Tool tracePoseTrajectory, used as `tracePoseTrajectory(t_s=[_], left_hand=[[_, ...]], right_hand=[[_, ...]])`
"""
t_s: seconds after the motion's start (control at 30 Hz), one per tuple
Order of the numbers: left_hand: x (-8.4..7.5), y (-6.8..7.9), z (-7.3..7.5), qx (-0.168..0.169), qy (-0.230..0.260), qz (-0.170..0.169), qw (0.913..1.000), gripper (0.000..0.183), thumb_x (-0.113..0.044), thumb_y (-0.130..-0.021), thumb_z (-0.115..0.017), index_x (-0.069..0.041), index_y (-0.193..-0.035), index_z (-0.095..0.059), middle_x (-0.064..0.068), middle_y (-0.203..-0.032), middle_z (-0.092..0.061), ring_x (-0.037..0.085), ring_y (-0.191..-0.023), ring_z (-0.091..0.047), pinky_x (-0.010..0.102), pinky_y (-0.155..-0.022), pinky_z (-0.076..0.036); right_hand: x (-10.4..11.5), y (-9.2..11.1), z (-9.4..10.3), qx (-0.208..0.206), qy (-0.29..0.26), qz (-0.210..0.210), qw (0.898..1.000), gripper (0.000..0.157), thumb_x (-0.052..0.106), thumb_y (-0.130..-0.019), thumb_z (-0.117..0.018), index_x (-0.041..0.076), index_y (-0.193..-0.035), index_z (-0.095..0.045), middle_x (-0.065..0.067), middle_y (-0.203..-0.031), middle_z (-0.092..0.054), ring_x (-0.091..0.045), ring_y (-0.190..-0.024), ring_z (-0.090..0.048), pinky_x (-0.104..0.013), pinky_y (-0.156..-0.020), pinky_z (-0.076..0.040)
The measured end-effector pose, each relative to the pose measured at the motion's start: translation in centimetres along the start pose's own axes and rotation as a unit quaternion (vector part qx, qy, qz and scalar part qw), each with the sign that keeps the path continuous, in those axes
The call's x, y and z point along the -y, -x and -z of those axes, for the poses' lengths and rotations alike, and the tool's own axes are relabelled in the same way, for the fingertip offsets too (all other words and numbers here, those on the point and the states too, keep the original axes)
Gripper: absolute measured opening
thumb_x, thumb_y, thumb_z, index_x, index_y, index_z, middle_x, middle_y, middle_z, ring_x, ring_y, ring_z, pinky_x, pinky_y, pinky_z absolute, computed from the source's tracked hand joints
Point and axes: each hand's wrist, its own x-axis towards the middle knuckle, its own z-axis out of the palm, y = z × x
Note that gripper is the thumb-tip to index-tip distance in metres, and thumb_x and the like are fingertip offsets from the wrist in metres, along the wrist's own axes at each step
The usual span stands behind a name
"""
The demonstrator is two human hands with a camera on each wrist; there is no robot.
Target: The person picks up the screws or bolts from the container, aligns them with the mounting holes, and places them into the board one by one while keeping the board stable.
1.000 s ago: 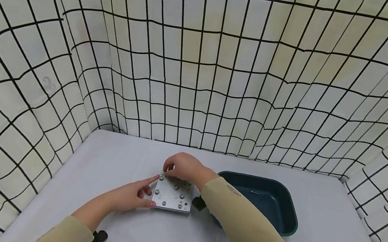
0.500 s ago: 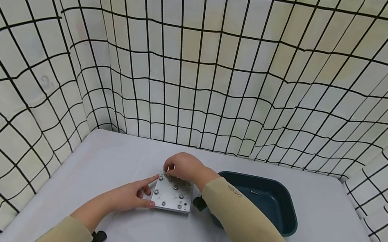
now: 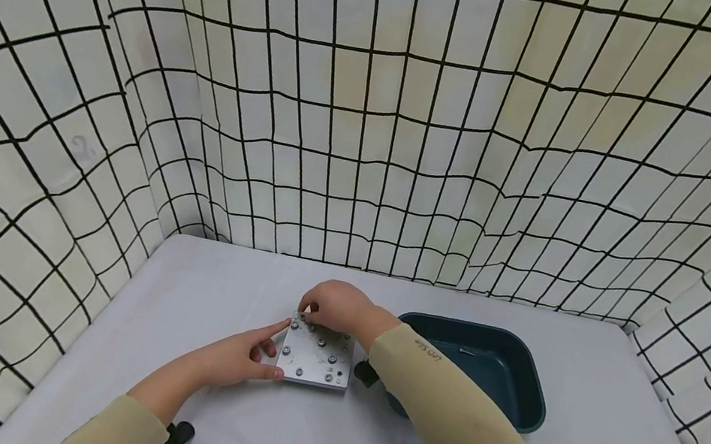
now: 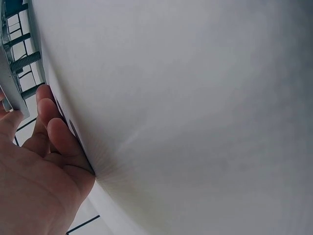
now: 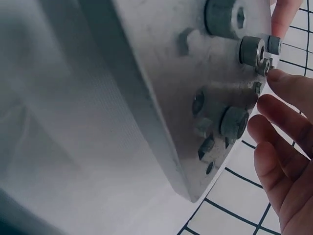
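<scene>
A silver metal plate (image 3: 311,364) lies near the middle of the table, studded with several socket-head bolts (image 5: 234,122) of different sizes. Threaded bolt shanks (image 4: 25,61) stick out beneath it in the left wrist view. My left hand (image 3: 234,360) touches its left edge with thumb and index finger stretched apart, while the other fingers bend in beside it. At the far left corner, my right hand (image 3: 338,306) pinches a small bolt (image 5: 264,67) with its thumb and index fingertips. Its other fingers are loosely bent over the plate, and the fingertips partly cover that bolt.
A dark teal tray (image 3: 538,403) stands right of the plate, partly behind the right forearm. One screw (image 3: 467,352) lies in it. White cloth covers the table (image 3: 218,278), and white walls with a black grid (image 3: 376,141) rise behind and at both sides.
The right fingers shift very slightly at the small bolt. The left hand keeps its place on the plate edge, and the head view tilts a little.
</scene>
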Motion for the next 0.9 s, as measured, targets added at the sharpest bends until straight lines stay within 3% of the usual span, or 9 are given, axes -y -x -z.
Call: tracePoseTrajectory(t_s=[0.3, 0.5, 0.73, 0.9], left_hand=[[-0.1, -0.2, -0.1, -0.005, -0.006, 0.011, 0.9999, 0.091, -0.042, -0.080, -0.082, -0.024, -0.155, -0.035, -0.003, -0.105, -0.054, 0.015, -0.082, -0.048, 0.031, -0.067, -0.038], [0.0, -0.4, -0.3, -0.010, -0.011, 0.016, 0.9998, 0.092, -0.043, -0.079, -0.083, -0.026, -0.155, -0.035, -0.004, -0.105, -0.053, 0.015, -0.082, -0.048, 0.032, -0.068, -0.038], [-0.2, -0.3, -0.3, -0.012, -0.018, 0.015, 0.9997, 0.093, -0.043, -0.078, -0.083, -0.026, -0.156, -0.035, -0.003, -0.106, -0.054, 0.015, -0.083, -0.048, 0.032, -0.069, -0.039], [-0.2, -0.3, -0.3, -0.012, -0.021, 0.011, 0.9996, 0.094, -0.045, -0.078, -0.082, -0.025, -0.156, -0.033, -0.004, -0.108, -0.054, 0.015, -0.083, -0.049, 0.032, -0.069, -0.039]], right_hand=[[-1.0, 1.7, 1.8, -0.015, -0.020, 0.011, 1.000, 0.025, 0.025, -0.096, -0.068, 0.021, -0.120, -0.074, 0.012, -0.096, -0.066, -0.004, -0.085, -0.056, -0.024, -0.079, -0.047], [-2.9, 3.7, 2.9, -0.025, -0.011, 0.017, 0.999, 0.026, 0.028, -0.096, -0.068, 0.021, -0.120, -0.074, 0.013, -0.094, -0.065, -0.005, -0.085, -0.056, -0.024, -0.077, -0.046], [-6.1, 7.9, 3.7, -0.044, 0.006, 0.003, 0.999, 0.023, 0.028, -0.095, -0.069, 0.024, -0.117, -0.075, 0.013, -0.092, -0.064, -0.004, -0.081, -0.056, -0.024, -0.071, -0.047], [-8.8, 11.8, 3.9, -0.063, -0.004, -0.007, 0.998, 0.021, 0.028, -0.095, -0.069, 0.024, -0.115, -0.076, 0.012, -0.096, -0.066, -0.004, -0.084, -0.058, -0.027, -0.075, -0.048]])
